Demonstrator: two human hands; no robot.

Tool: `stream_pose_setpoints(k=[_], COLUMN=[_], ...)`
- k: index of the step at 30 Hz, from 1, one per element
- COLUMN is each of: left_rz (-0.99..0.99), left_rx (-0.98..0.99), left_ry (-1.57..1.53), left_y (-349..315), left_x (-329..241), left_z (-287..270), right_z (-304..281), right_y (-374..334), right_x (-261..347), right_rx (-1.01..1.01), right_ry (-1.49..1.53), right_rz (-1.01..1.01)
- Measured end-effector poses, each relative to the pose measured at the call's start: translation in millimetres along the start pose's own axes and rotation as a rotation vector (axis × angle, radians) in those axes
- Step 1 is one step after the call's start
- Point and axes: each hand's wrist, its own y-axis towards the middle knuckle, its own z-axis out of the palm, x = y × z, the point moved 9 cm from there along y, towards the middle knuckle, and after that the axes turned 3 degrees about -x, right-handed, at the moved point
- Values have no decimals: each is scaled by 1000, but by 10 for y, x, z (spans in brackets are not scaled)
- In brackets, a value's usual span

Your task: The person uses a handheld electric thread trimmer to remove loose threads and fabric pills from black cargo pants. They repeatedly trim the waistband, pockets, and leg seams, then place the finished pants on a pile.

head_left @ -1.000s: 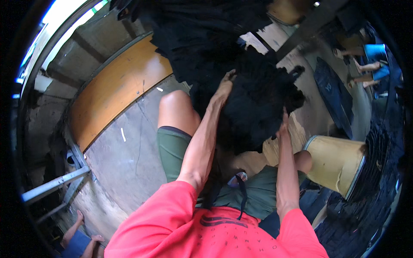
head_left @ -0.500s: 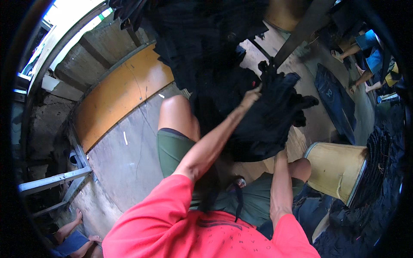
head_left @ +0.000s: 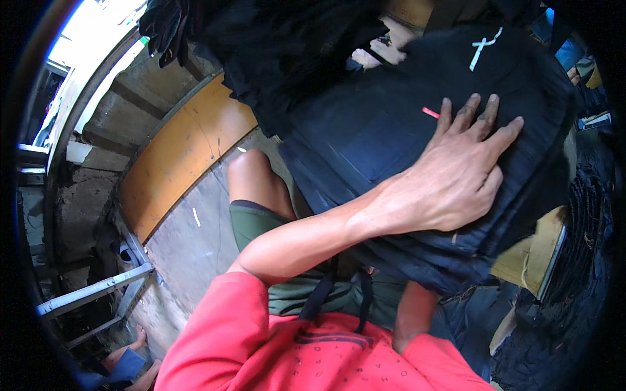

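Note:
A thick stack of black cloth pieces (head_left: 365, 124) lies spread in front of me, its layered edges showing along the near side. My left hand (head_left: 456, 169) rests flat on top of it, fingers outstretched and slightly apart. Near those fingertips are a small red strip (head_left: 430, 113) and, farther off, a white strip or mark (head_left: 479, 52) on the cloth. My right forearm (head_left: 416, 313) reaches in below the stack's near edge. Cloth covers my right hand, so its fingers are hidden.
More black cloth (head_left: 261, 39) is heaped at the far left. To the right stands a yellowish drum (head_left: 535, 254) beside piled dark cloth (head_left: 580, 260). An orange board (head_left: 182, 156) and a metal frame (head_left: 98, 290) line the left. Another person's legs (head_left: 130, 362) show at lower left.
The bunched cloth has swung out into a flatter, broader stack toward the right. My left hand has moved right and nearer, from the bunched cloth to flat on top.

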Motion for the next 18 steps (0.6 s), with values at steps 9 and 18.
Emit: stream_pose_setpoints(k=[9,18], left_rz=[-72,-339], left_rx=[348,73], left_ry=[575,650], left_y=[-1265,-1802], left_x=[1811,2587], left_z=[826,982], right_z=[891,243], right_y=[327,593], right_x=[-1612,-1081], right_rx=[-66,-243], right_ry=[43,-185], right_rz=[204,26])
